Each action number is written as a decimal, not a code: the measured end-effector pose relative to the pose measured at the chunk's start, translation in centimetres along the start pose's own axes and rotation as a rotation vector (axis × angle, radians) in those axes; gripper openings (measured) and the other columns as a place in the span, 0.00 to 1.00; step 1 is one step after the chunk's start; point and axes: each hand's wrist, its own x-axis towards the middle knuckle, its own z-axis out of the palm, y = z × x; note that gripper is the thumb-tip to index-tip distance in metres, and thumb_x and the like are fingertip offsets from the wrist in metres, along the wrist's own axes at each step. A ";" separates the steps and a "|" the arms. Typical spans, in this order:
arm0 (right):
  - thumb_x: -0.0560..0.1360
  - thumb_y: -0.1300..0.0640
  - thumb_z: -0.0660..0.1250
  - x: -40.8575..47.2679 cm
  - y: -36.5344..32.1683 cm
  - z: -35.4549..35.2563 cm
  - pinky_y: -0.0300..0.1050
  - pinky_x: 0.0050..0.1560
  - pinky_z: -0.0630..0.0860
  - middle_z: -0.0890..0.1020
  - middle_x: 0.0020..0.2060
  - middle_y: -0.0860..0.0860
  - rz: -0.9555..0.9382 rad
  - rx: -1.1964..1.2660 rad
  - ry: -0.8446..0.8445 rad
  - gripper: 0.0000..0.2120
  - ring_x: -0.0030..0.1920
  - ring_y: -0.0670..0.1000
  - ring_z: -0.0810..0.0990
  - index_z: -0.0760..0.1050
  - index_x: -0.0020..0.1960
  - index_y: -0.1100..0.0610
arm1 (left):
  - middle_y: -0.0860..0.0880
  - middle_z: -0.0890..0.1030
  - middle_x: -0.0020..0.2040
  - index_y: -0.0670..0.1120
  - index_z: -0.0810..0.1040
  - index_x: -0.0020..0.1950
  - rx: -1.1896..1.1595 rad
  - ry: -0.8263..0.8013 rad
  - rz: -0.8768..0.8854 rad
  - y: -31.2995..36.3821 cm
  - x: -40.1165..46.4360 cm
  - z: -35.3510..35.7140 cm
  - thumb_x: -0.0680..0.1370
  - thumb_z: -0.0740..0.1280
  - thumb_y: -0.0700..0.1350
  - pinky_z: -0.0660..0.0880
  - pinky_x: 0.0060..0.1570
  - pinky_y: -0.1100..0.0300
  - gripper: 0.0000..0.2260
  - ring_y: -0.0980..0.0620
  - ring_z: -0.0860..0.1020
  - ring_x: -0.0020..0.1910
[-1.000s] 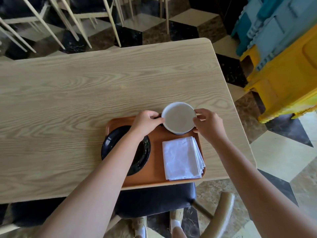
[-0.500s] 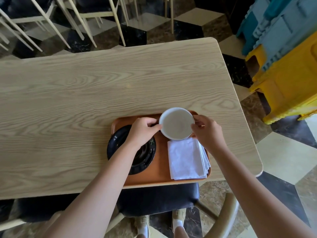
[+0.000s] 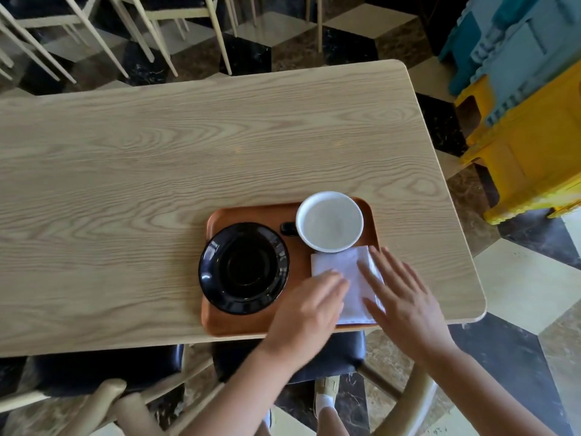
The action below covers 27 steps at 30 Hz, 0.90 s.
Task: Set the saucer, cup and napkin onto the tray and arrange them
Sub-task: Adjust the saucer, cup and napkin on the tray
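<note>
An orange-brown tray [image 3: 251, 212] lies at the near edge of the wooden table. A black saucer [image 3: 243, 267] sits on the tray's left half. The cup [image 3: 329, 221], white inside with a black handle pointing left, stands in the tray's far right corner with no hand on it. A stack of white napkins [image 3: 338, 262] lies on the tray's near right part. My left hand [image 3: 309, 313] rests on the napkins' left side, fingers loosely curled. My right hand [image 3: 401, 298] lies flat with fingers spread over the napkins' right edge. Both hands hide part of the stack.
The light wooden table [image 3: 188, 152] stretches away to the left and beyond the tray. Dark-cushioned chairs [image 3: 103, 369] stand under its near edge. Yellow and blue plastic crates [image 3: 528, 121] are stacked at the right. Pale chair legs [image 3: 151, 29] stand beyond the table.
Both hands have let go of the cup and moved toward me onto the napkins. The cup stays in the tray's far right corner.
</note>
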 end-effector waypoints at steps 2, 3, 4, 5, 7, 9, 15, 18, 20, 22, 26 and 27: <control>0.80 0.46 0.42 -0.9 0.0 0.9 0.47 0.72 0.48 0.62 0.73 0.55 -0.013 -0.064 -0.123 0.25 0.74 0.52 0.52 0.58 0.73 0.54 | 0.42 0.75 0.66 0.43 0.72 0.66 0.105 -0.155 -0.009 0.8 -0.9 2.1 0.77 0.59 0.45 0.71 0.65 0.54 0.18 0.47 0.71 0.67; 0.80 0.46 0.40 -1.1 0.0 1.3 0.46 0.72 0.46 0.62 0.73 0.54 -0.001 -0.077 -0.147 0.25 0.75 0.50 0.48 0.57 0.73 0.55 | 0.42 0.72 0.69 0.44 0.69 0.69 0.139 -0.200 -0.045 0.9 -1.0 2.7 0.78 0.57 0.46 0.68 0.67 0.53 0.20 0.46 0.68 0.69; 0.80 0.47 0.42 -1.2 -0.1 1.6 0.45 0.71 0.46 0.62 0.73 0.54 0.018 -0.073 -0.160 0.25 0.75 0.47 0.45 0.58 0.73 0.55 | 0.42 0.70 0.70 0.44 0.68 0.69 0.158 -0.226 -0.079 0.9 -1.0 3.1 0.78 0.56 0.47 0.65 0.68 0.53 0.20 0.46 0.67 0.70; 0.79 0.48 0.45 -1.2 -0.2 1.9 0.45 0.71 0.46 0.63 0.73 0.55 0.033 -0.065 -0.163 0.24 0.75 0.46 0.43 0.59 0.72 0.56 | 0.41 0.70 0.70 0.44 0.68 0.69 0.165 -0.242 -0.101 0.7 -1.0 3.4 0.78 0.56 0.47 0.63 0.68 0.53 0.20 0.46 0.66 0.71; 0.80 0.49 0.43 -1.3 -0.7 2.2 0.45 0.71 0.47 0.62 0.73 0.55 0.054 -0.054 -0.158 0.24 0.75 0.45 0.41 0.60 0.72 0.57 | 0.41 0.70 0.70 0.44 0.70 0.68 0.174 -0.255 -0.108 0.5 -1.1 3.5 0.78 0.56 0.46 0.63 0.68 0.53 0.19 0.46 0.66 0.70; 0.80 0.48 0.38 -1.2 -1.3 2.2 0.46 0.71 0.48 0.62 0.73 0.55 0.076 -0.052 -0.161 0.27 0.75 0.46 0.47 0.61 0.71 0.57 | 0.42 0.71 0.70 0.44 0.71 0.68 0.188 -0.266 -0.101 0.3 -1.1 3.2 0.78 0.56 0.46 0.62 0.68 0.54 0.19 0.47 0.66 0.70; 0.80 0.49 0.37 -1.1 -2.9 2.4 0.48 0.72 0.49 0.65 0.72 0.56 0.107 -0.065 -0.201 0.28 0.73 0.49 0.58 0.63 0.71 0.58 | 0.43 0.70 0.70 0.45 0.69 0.69 0.204 -0.289 -0.121 -0.4 -1.8 2.1 0.78 0.54 0.48 0.61 0.68 0.54 0.20 0.47 0.66 0.71; 0.80 0.50 0.38 -0.9 -3.4 2.6 0.48 0.72 0.47 0.64 0.72 0.56 0.086 -0.062 -0.183 0.27 0.75 0.48 0.45 0.63 0.71 0.58 | 0.43 0.69 0.71 0.46 0.68 0.70 0.199 -0.306 -0.152 -0.7 -2.3 1.7 0.79 0.53 0.49 0.61 0.68 0.55 0.20 0.47 0.64 0.71; 0.79 0.50 0.36 -0.9 -3.8 2.6 0.47 0.72 0.45 0.65 0.72 0.57 0.082 -0.073 -0.178 0.29 0.75 0.48 0.45 0.64 0.71 0.59 | 0.42 0.68 0.71 0.46 0.68 0.70 0.198 -0.314 -0.167 -0.8 -2.5 1.5 0.78 0.53 0.49 0.61 0.68 0.54 0.21 0.47 0.64 0.71; 0.80 0.50 0.42 -0.8 -4.2 2.6 0.48 0.71 0.47 0.67 0.71 0.57 0.074 -0.090 -0.168 0.25 0.74 0.52 0.56 0.65 0.70 0.59 | 0.42 0.68 0.71 0.46 0.68 0.70 0.192 -0.305 -0.174 -1.0 -2.8 1.5 0.78 0.53 0.49 0.62 0.68 0.54 0.21 0.47 0.64 0.71; 0.74 0.52 0.54 -0.6 -4.6 2.8 0.49 0.69 0.50 0.69 0.70 0.57 0.062 -0.096 -0.139 0.25 0.70 0.55 0.67 0.68 0.68 0.59 | 0.43 0.66 0.73 0.47 0.66 0.71 0.173 -0.314 -0.206 -1.4 -3.4 1.4 0.79 0.53 0.50 0.64 0.68 0.54 0.21 0.47 0.62 0.72; 0.73 0.52 0.54 -0.6 -4.6 2.8 0.49 0.70 0.50 0.69 0.70 0.57 0.061 -0.092 -0.134 0.25 0.69 0.55 0.68 0.68 0.68 0.59 | 0.42 0.66 0.73 0.47 0.66 0.71 0.169 -0.321 -0.214 -1.4 -3.4 1.3 0.79 0.54 0.50 0.65 0.68 0.54 0.21 0.47 0.62 0.72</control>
